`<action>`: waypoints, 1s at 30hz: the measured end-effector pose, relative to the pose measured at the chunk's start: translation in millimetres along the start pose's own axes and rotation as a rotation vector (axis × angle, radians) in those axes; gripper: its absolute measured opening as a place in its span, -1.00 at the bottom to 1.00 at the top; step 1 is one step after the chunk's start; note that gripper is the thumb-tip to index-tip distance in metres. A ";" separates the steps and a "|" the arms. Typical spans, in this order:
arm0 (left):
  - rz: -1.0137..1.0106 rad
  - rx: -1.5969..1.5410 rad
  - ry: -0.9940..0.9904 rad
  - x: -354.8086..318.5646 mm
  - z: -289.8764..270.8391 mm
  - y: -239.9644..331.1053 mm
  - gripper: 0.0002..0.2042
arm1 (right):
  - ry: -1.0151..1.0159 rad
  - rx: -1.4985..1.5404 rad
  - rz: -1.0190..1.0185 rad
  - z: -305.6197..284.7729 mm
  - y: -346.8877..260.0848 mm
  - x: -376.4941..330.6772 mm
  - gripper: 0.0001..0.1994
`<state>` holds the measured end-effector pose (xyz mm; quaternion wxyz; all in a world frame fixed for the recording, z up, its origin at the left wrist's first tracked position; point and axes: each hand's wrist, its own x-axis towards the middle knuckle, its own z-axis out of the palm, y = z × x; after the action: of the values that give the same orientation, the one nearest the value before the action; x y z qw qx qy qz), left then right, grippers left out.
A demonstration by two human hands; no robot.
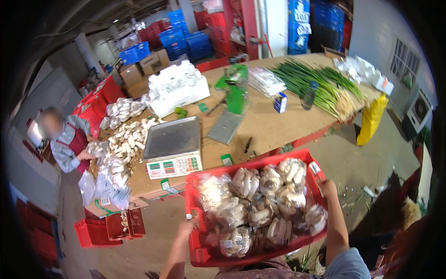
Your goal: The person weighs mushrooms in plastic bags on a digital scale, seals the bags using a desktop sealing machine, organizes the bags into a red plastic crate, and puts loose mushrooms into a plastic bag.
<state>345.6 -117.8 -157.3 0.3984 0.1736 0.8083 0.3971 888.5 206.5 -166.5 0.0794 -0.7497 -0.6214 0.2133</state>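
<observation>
Far left, a seated person (65, 142) works at a wooden table (269, 123) by a heap of loose mushrooms (130, 135); I leave them out of my reckoning. Next along stands a flat-topped scale (172, 146), then a white foam box (176, 86) behind it, a green tape dispenser (237, 90), and a spread of green onions (320, 86) at the table's right end.

Below the table edge, I carry 1 red plastic crate (204, 253) held in the air at waist height, just in front of the scale. My left hand (188, 228) is curled over the crate's left rim, fingers hooked through or over the edge; whether the thumb is inside, I cannot tell. My right hand (327, 188) grips the far right corner, closed on the rim.

The crate is filled with bagged mushrooms (260, 204), clear film over pale caps. I judge the load light to moderate but bulky, the crate stiff, the bags soft, slippery and easily bruised. Best held by the rims at 2 opposite sides, kept level so nothing slides.
</observation>
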 end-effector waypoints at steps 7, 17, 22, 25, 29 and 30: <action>0.126 0.005 -0.191 27.4 -50.1 -65.5 -0.72 | 0.153 0.010 0.099 1.3 16.9 -139.6 -0.52; 0.302 0.113 -0.348 35.5 -60.3 -52.5 -0.71 | 0.470 0.403 0.106 24.1 108.5 -338.2 -0.69; 0.402 0.170 -0.386 37.7 -74.1 -64.3 -0.69 | 0.562 0.222 0.198 47.6 118.7 -421.9 -0.71; 0.333 0.350 -0.440 28.4 -74.2 -63.7 -0.69 | 0.547 0.246 0.298 56.0 127.6 -467.6 -0.74; 0.329 0.396 -0.428 26.6 -74.2 -82.2 -0.69 | 0.607 0.414 0.197 79.5 138.7 -509.3 -0.78; 0.331 0.301 -0.403 6.1 -91.4 -72.0 -0.70 | 0.548 0.448 0.231 79.9 128.8 -513.9 -0.78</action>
<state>272.9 -205.2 -183.0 0.4504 0.4353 0.7235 0.2901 900.3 -329.1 -173.9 0.3806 -0.8081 -0.4262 0.1428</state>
